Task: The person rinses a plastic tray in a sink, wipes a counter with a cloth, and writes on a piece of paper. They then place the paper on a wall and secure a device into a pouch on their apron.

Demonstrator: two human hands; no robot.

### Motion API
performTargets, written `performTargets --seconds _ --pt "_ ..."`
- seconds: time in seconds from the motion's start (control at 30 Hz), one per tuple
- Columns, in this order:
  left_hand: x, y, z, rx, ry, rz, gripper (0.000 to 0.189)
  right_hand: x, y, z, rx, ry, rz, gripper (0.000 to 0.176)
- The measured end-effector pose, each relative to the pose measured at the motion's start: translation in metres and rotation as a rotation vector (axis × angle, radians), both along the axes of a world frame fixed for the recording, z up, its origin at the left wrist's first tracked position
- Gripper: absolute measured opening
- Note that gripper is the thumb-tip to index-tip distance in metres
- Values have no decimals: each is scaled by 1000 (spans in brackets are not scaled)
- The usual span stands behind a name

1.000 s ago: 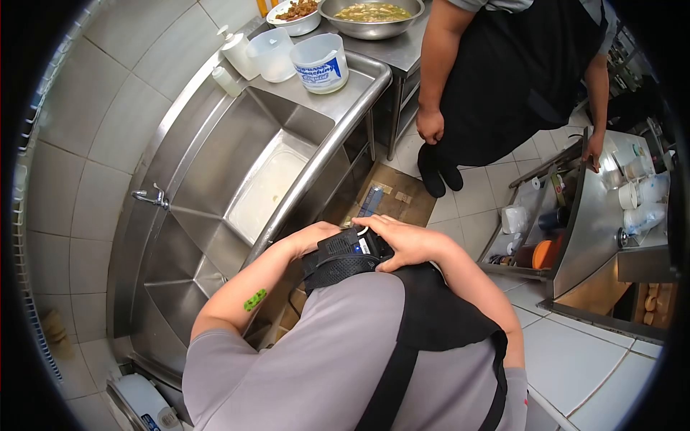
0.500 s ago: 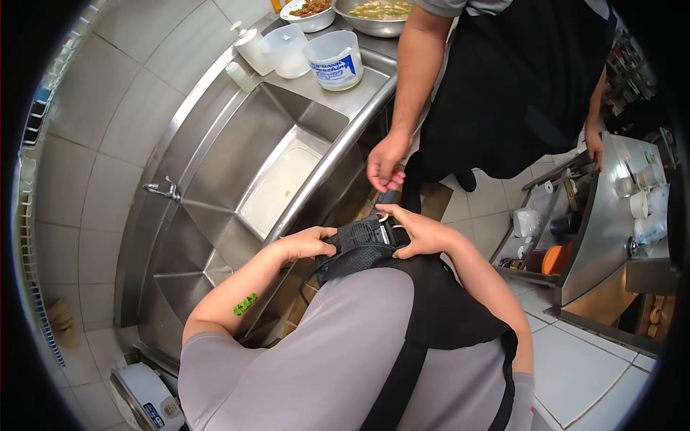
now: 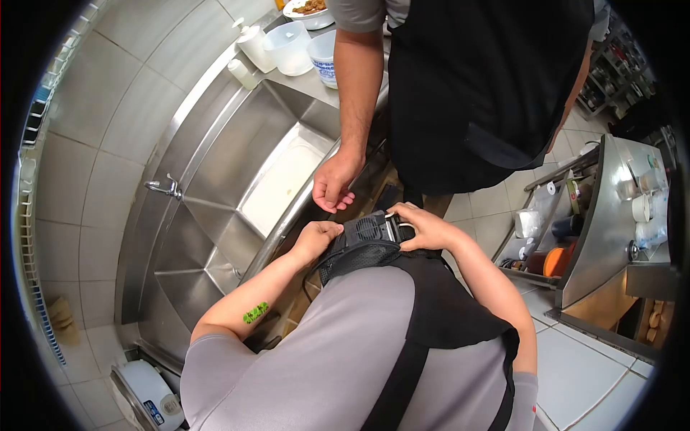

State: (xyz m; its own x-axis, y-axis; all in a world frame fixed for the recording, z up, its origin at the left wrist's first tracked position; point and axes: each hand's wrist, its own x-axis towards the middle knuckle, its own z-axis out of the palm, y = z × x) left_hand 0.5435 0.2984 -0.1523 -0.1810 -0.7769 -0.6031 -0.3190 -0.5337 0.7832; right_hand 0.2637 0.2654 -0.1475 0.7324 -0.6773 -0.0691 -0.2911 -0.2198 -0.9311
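Observation:
A black device with a round grille [image 3: 369, 228] sits in a black mesh pouch [image 3: 352, 262] at my waist. My left hand [image 3: 320, 238] pinches the left edge of the device and pouch. On the other side my right hand [image 3: 424, 228] grips the device's right end, where a pale cable loop shows between thumb and fingers. Just beyond the device hangs another person's hand [image 3: 336, 179], with its fingers curled and apart from mine.
A steel sink [image 3: 223, 194] with a tap [image 3: 164, 188] lies at the left. Plastic tubs [image 3: 290, 49] and a pump bottle [image 3: 253, 47] stand behind it. A person in a black apron [image 3: 481, 93] stands ahead. Steel shelving [image 3: 602, 208] is at the right.
The other person has moved left and closer, their hand now nearer my left hand. My hands have shifted slightly on the device, and more of its grille shows.

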Motion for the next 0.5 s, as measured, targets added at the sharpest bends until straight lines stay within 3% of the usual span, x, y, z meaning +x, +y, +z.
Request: performTargets --seconds 0.07,0.13,0.23,0.37,0.43,0.47,0.5 --pt "2 2 -2 -64 -84 10 19 2 -1 9 -19 -56 -31 62" --pt "8 1 -5 -21 56 100 19 1 -10 43 -234 -45 20 56" --pt "7 4 -14 233 256 252 21 -2 -15 80 -323 -11 63 51" --pt "6 5 -32 395 410 263 21 -18 -5 74 -271 43 -22 51" --pt "11 -2 -37 264 180 -73 19 -24 6 53 -135 -40 -190 52" --pt "15 -7 -59 -27 140 -263 21 -24 9 46 -43 -54 -233 52" --pt "9 -10 -49 -197 7 -291 33 -21 11 43 -37 -53 -225 52"
